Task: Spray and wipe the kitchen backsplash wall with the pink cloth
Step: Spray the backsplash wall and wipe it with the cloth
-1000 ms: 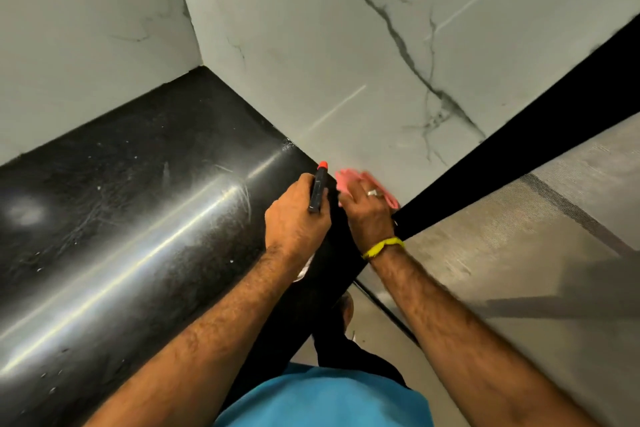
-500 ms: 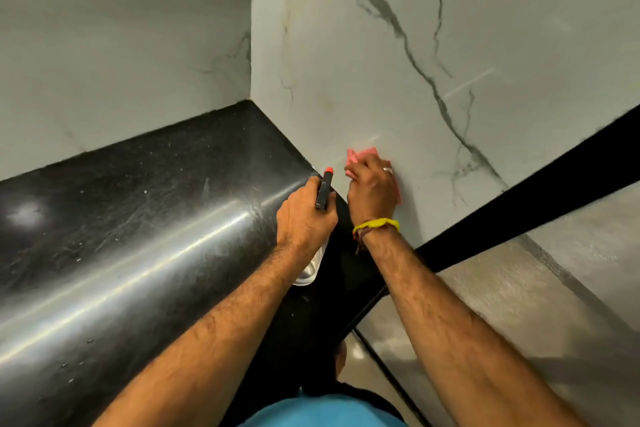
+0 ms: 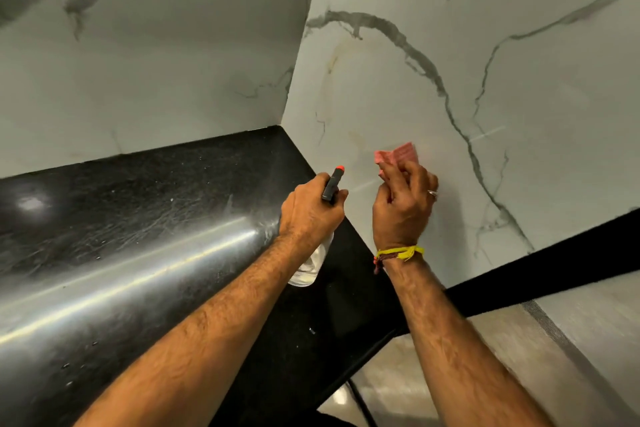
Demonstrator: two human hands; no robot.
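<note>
Wipe step was in hand: your right hand (image 3: 403, 204) pinched the pink cloth (image 3: 394, 155) against the backsplash wall (image 3: 450, 55) low near the corner. Left hand (image 3: 310, 210) gripped the spray bottle (image 3: 331, 184), nozzle at the wall. Next move likely needed passes toward the brownish streaks above.

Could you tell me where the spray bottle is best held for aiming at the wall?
By the neck just under the black head, as the left hand grips the spray bottle now, coming from behind: the orange nozzle points toward the marble wall, the clear body hangs below.
</note>
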